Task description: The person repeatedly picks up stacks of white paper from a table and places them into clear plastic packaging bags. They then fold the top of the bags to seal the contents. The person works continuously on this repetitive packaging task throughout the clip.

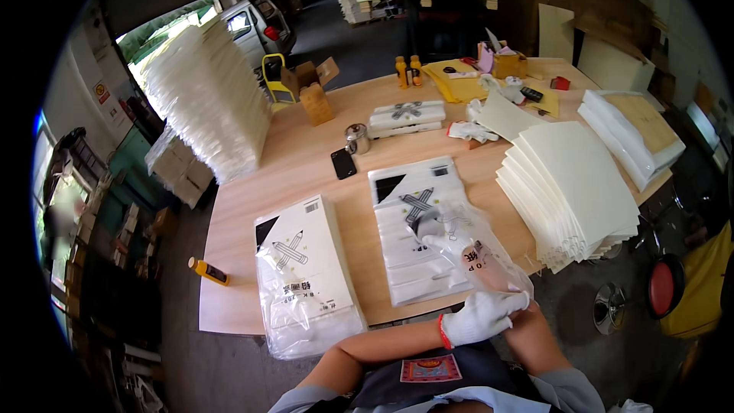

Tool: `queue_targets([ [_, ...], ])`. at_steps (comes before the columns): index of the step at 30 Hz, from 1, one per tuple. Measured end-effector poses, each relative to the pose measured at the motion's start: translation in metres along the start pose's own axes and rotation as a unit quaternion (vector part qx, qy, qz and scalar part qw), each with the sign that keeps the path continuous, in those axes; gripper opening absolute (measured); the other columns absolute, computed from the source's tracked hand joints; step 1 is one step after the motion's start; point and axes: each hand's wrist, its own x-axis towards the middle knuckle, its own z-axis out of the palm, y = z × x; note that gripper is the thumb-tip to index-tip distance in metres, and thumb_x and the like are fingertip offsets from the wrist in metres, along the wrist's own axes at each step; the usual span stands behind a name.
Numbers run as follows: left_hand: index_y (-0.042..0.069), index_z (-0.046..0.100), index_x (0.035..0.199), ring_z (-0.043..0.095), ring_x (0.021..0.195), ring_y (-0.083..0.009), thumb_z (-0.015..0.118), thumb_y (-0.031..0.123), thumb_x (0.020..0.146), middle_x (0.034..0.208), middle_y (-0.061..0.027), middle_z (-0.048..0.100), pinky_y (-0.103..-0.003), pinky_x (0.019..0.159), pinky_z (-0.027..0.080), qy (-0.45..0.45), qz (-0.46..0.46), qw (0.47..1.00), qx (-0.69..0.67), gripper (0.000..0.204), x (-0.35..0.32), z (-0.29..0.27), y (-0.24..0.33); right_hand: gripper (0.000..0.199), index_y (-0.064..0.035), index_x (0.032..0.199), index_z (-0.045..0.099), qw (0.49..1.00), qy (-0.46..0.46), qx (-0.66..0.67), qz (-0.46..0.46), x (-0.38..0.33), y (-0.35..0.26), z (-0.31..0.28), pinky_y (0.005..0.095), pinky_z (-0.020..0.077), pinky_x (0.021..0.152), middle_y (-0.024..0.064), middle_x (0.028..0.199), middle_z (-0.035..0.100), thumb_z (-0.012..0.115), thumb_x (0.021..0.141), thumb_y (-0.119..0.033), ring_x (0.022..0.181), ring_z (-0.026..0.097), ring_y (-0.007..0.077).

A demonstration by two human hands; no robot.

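Observation:
My right hand [453, 246], in a white glove, is inside a clear printed plastic bag [501, 248], which reaches down over the forearm. Seen through the film, its fingers look stretched out. At the bag's mouth, my left hand [485, 317], white-gloved with a red cuff, is closed on the film beside my right forearm. Beneath the bagged hand lies a stack of flat printed plastic bags [420, 268] with a crossed-pencil picture. To its left lies a filled pack of paper [306, 260] in a similar bag, its loose end over the table's near edge.
Fanned cream paper sheets [573, 183] lie at right, before a wrapped paper pack [638, 134]. On the table [245, 183] are a phone [344, 164], a metal pot [356, 138], another pack [407, 116], spare gloves [472, 131] and a yellow bottle [209, 271]. Tall wrapped stacks [206, 95] stand left.

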Motion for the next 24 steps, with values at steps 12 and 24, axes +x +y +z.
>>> queue_targets([
  [12,0.006,0.062,0.106,0.057,0.062,-0.0185,0.056,0.004,0.086,0.076,-0.0094,0.060,-0.030,0.059,0.046,0.078,-0.110,0.989,0.064,0.021,-0.014,-0.009,-0.114,0.016,-0.0127,0.088,0.066,0.948,0.250,-0.029,-0.196,-0.049,-0.004,-0.057,0.0398,0.0490,0.072,0.0068,0.096,0.065,0.059,0.085,-0.026,0.081,0.062,0.0269],
  [24,0.005,0.058,0.114,0.060,0.091,-0.0156,0.048,-0.007,0.079,0.103,-0.0091,0.063,-0.026,0.075,0.047,-0.047,-0.165,0.983,-0.068,0.038,0.031,0.016,-0.130,0.034,-0.0106,0.101,0.059,0.932,0.217,-0.288,0.032,-0.077,0.099,-0.184,0.0365,0.0451,0.084,0.0074,0.105,0.060,0.059,0.079,-0.036,0.100,0.056,0.0245],
])
